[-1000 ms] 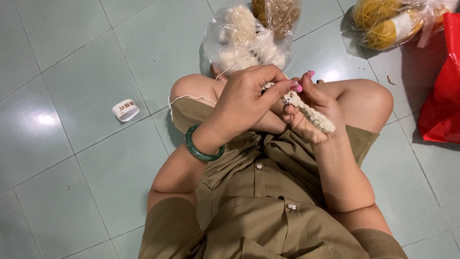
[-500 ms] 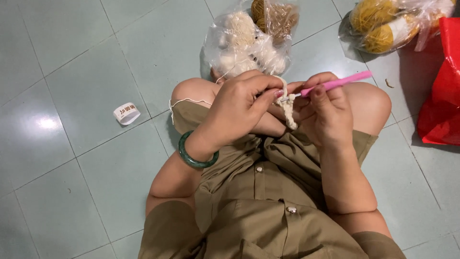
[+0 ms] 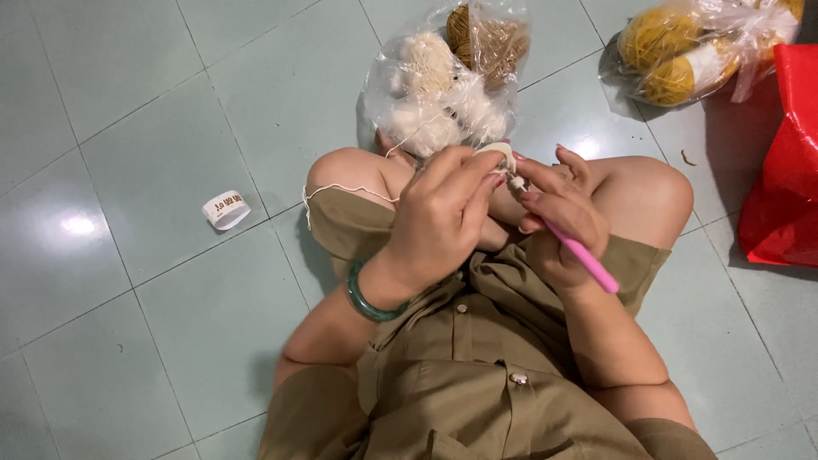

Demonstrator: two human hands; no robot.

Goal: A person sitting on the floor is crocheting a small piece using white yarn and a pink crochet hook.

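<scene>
Person seated on pale green tiled floor [image 3: 128, 111], knees up, olive-khaki button-front outfit [image 3: 477, 375]; both hands raised between the knees, touching each other; left hand [image 3: 443, 217] curled shut, fingers pinching a small cream-white crocheted yarn piece [image 3: 497, 152] at the fingertips, dark green bangle [image 3: 372, 300] on that wrist; right hand [image 3: 558, 209] closed around a pink plastic crochet hook [image 3: 579, 255], handle running down and out past the heel of the hand, tip end up at the yarn piece just beside the left fingertips; hook head itself too small to make out; thin cream yarn strand [image 3: 341, 191] runs from the work across the left knee and drops down its outer side; clear plastic bag of cream-white and tan-brown yarn balls [image 3: 443, 81] lies on the floor just beyond the knees, toward the far edge of the floor in view, partly behind the hands; second clear plastic bag of mustard-yellow yarn skeins [image 3: 682, 51] in the far right corner; red plastic bag [image 3: 784, 179] at the right edge, near the right knee but apart from it; small white paper yarn band with print [image 3: 226, 209] lies alone on the floor to the left, well apart from the left knee.
</scene>
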